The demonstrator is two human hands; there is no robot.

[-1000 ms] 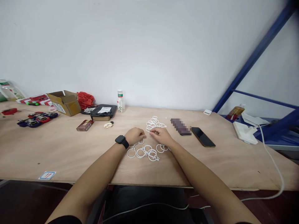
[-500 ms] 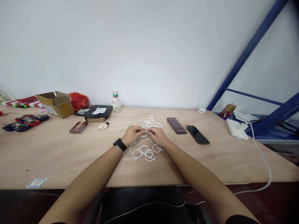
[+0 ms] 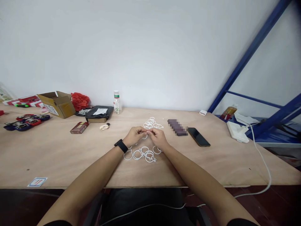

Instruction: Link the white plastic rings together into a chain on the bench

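My left hand (image 3: pixel 134 136) and my right hand (image 3: pixel 157 137) meet over the middle of the table, fingertips pinched together. Between them is a white curtain ring (image 3: pixel 145 137), mostly covered by the fingers; its lower curve shows below them. Closer to me lies a loose group of similar white rings (image 3: pixel 137 154), some with small tabs on their rims. Beyond the fingertips another pile of white rings (image 3: pixel 151 121) overlaps on the wood. The right wrist partly hides one ring (image 3: pixel 156 150).
On the right lie a phone (image 3: pixel 198 137), a pixelated dark item (image 3: pixel 177 127) and a white power strip (image 3: pixel 237 131) with a cable. Leftward are a dark red box (image 3: pixel 79 127), a black package (image 3: pixel 100 113), an open carton (image 3: pixel 57 105) and a bottle (image 3: pixel 116 103).
My fingertips have closed more tightly over the ring, hiding its top. The right hand has shifted slightly left; the camera view has moved a little.
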